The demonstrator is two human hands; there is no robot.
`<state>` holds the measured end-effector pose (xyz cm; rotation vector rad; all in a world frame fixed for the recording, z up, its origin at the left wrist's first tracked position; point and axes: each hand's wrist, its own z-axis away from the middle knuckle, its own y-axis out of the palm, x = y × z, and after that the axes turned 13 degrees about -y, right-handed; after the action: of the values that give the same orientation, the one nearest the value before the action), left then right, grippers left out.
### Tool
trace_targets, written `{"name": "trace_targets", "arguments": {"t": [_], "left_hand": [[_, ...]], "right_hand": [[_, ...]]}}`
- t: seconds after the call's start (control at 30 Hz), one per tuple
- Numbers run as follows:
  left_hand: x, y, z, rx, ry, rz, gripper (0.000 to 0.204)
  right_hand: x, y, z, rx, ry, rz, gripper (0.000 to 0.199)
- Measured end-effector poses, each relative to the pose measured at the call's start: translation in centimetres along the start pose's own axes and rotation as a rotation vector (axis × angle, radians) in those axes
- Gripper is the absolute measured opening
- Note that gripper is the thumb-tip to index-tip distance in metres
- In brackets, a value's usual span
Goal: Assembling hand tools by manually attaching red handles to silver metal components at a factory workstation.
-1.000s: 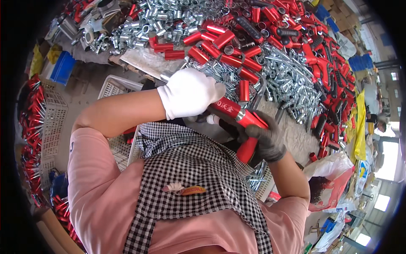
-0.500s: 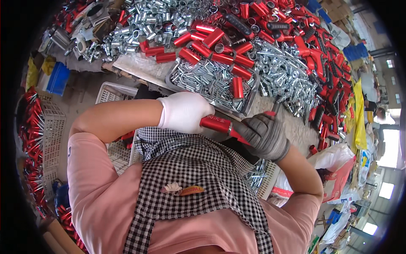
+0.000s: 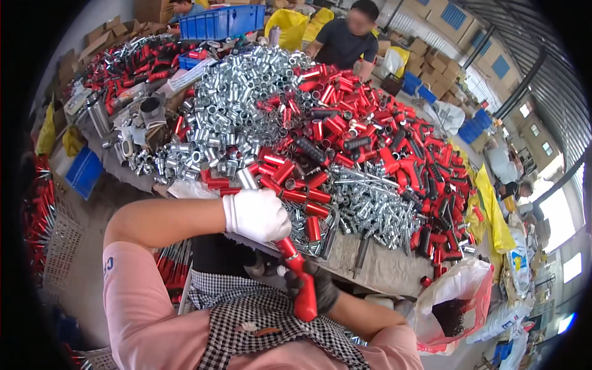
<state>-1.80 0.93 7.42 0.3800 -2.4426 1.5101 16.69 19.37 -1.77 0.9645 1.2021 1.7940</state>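
My left hand (image 3: pixel 258 216), in a white glove, is closed around the upper end of a red tool (image 3: pixel 304 290) with a slim tube and a thicker, rounded handle. The tool slants down toward my apron; its exact kind is unclear. My right hand (image 3: pixel 325 288), in a dark grey glove, grips it from behind near the handle, fingers partly hidden. A shiny silver sleeve (image 3: pixel 246 179) shows just beyond the white glove; I cannot tell whether it is held. Behind my left hand, a metal tray (image 3: pixel 332 229) holds small silver pins and red tubes.
Heaps of silver sleeves (image 3: pixel 228 105), red tubes and black-gripped red handles (image 3: pixel 407 163) cover the table. Silver bolts (image 3: pixel 376 206) lie right of the tray. An open white sack (image 3: pixel 456 290) stands at the right, a crate (image 3: pixel 61 240) at the left. A person (image 3: pixel 346 40) is across the table.
The view has tilted up, showing more of the table and room. The red tool has swung from nearly level to steeply slanted, its handle end lower, with my right hand lower too.
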Motion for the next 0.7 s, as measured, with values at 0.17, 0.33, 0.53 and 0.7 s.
{"name": "trace_targets", "arguments": {"t": [0.17,0.33,0.53,0.7], "left_hand": [[2.2,-1.1,-2.4,-0.216,0.131,-0.080,0.015],[0.0,-1.4,-1.6,0.570,-0.586,0.542,0.035],[-5.5,1.7,0.6,1.394,-0.703,1.286,0.028],[-4.9,2.3,0.2,0.472,-0.629,0.293,0.039]], "right_hand": [[-0.3,0.5,-0.8,0.130,-0.074,-0.045,0.061],[6.8,5.9,2.1,0.325,-1.039,2.371,0.043],[7.5,5.3,2.0,1.169,-0.932,2.725,0.040],[4.8,3.1,3.7,0.186,-0.348,2.090,0.052]]}}
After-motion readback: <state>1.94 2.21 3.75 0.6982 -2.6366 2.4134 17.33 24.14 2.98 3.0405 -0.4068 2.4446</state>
